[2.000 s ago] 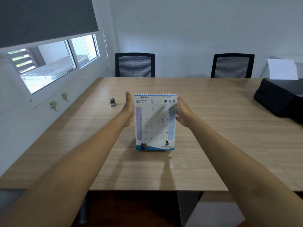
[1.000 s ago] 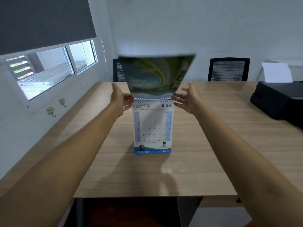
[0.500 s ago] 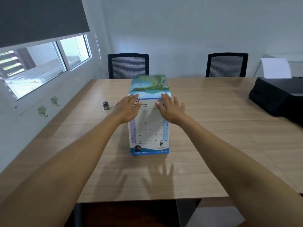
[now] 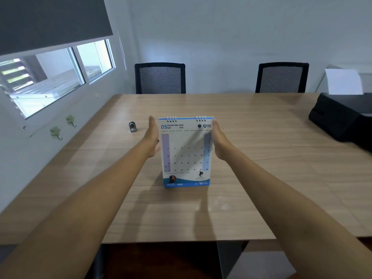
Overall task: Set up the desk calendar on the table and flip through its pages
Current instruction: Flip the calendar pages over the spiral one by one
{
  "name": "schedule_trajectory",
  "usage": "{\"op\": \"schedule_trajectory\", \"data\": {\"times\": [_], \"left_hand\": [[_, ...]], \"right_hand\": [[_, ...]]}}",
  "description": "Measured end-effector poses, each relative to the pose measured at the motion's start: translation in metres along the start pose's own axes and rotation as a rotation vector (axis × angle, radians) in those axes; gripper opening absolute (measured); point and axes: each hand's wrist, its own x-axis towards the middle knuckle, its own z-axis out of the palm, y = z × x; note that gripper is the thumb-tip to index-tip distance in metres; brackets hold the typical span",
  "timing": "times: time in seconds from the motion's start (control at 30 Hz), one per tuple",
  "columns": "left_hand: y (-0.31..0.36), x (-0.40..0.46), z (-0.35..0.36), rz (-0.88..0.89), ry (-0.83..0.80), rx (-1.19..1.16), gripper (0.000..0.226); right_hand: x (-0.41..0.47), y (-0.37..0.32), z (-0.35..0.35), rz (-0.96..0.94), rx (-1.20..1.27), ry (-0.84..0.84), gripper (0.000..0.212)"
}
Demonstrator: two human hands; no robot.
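Note:
The desk calendar (image 4: 186, 156) stands upright on the wooden table (image 4: 261, 168), near its middle. It shows the white May page, with wire rings along the top and a blue band at the bottom. My left hand (image 4: 152, 137) is flat and upright against the calendar's left edge, fingers straight and pointing away from me. My right hand (image 4: 218, 142) mirrors it on the right edge and overlaps that edge slightly. No fingers curl around the calendar. Its back and stand are hidden.
A small metal object (image 4: 132, 126) lies on the table left of the calendar. A black printer (image 4: 342, 117) with white paper sits at the right edge. Two black mesh chairs (image 4: 160, 78) (image 4: 281, 77) stand at the far side. A wall with a window runs along the left.
The April page went up and over the rings, leaving May in front. My hands pressed the top edge, then came down to the calendar's two sides.

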Motion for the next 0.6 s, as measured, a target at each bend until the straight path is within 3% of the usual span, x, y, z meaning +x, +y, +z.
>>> {"op": "schedule_trajectory", "data": {"times": [0.07,0.37,0.6], "left_hand": [[0.004,-0.007,-0.001,-0.07,-0.052,-0.16,0.093],[0.024,-0.05,0.008,-0.049,-0.122,-0.006,0.089],[0.032,-0.052,-0.006,0.004,-0.013,0.282,0.091]], "right_hand": [[-0.001,-0.001,0.0,0.05,0.084,-0.012,0.084],[-0.024,-0.016,-0.001,0.105,0.07,0.017,0.091],[-0.036,-0.03,-0.016,0.03,-0.038,0.101,0.068]]}}
